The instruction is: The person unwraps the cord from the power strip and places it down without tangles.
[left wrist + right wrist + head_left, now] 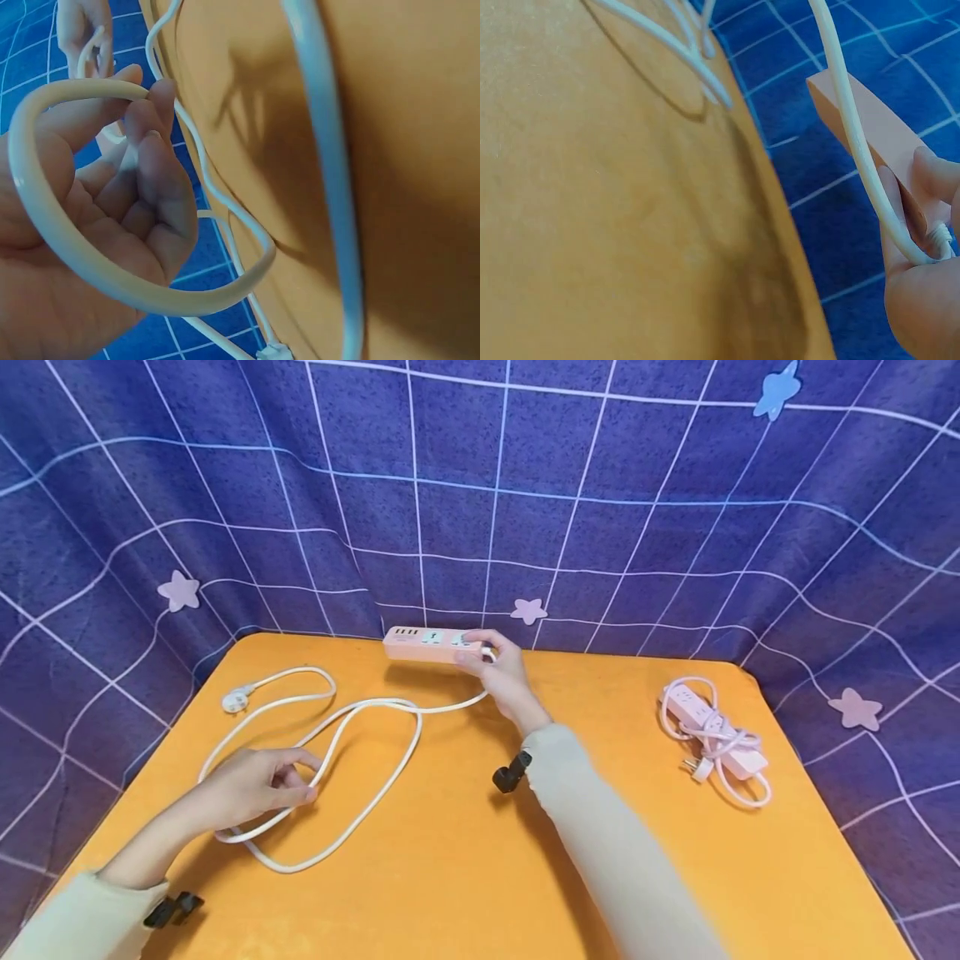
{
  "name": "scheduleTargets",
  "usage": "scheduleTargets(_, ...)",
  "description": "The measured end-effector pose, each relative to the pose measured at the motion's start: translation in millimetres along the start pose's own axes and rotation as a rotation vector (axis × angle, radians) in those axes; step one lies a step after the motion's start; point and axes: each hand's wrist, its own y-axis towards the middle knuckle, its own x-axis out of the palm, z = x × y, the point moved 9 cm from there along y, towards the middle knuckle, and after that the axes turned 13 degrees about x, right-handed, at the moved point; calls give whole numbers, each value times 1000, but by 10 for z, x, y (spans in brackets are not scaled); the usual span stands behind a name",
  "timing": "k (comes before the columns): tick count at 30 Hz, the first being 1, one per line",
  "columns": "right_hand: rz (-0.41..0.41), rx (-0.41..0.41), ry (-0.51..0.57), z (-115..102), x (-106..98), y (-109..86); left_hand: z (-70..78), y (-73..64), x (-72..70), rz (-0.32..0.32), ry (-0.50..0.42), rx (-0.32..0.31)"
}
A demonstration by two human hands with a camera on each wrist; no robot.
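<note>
My right hand [501,672] grips the cord end of a pink power strip [423,645] near the table's far edge, and a shadow lies under the strip. In the right wrist view, thumb and fingers clasp the strip [870,120] from both sides, and its white cord [847,105] passes across the palm. At the left, my left hand [251,785] pinches a loop of the white cord [330,760] between thumb and fingertips. The left wrist view has that cord loop [112,289] curving round in front of the palm. The cord's plug [236,700] lies at the far left.
A second power strip [697,706], wrapped in its own cord with its plug [702,769] beside it, lies on the right of the orange table [480,877]. A blue gridded curtain [480,510] with stars hangs behind and along the sides.
</note>
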Motion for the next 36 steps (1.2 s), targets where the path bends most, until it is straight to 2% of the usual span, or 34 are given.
scheduleTargets(5, -27, 60, 17, 206, 169, 95, -50, -114, 70, -23, 4, -49)
scheduleTargets(8, -46, 105, 24, 315, 275, 130, -85, -172, 117, -49, -33, -79)
scheduleTargets(10, -50, 119, -11, 357, 345, 139, -116, -209, 143, -62, -70, -106)
scheduleTargets(14, -65, 124, -64, 398, 483, 161, -177, -274, 162, -64, -111, -143)
scheduleTargets(21, -72, 106, -94, 404, 668, 221, -206, -337, 192, -64, -135, -144)
scheduleTargets(25, -55, 71, -195, 358, 759, 248, -199, -360, 220, -67, -181, -149)
scheduleTargets(27, -30, 58, -285, 339, 785, 262, -198, -371, 226, -67, -190, -150)
scheduleTargets(32, 32, 81, -491, 355, 791, 277, -207, -392, 255, -84, -193, -157)
scheduleTargets(36, 84, 73, -581, 357, 776, 269, -212, -403, 270, -92, -208, -160)
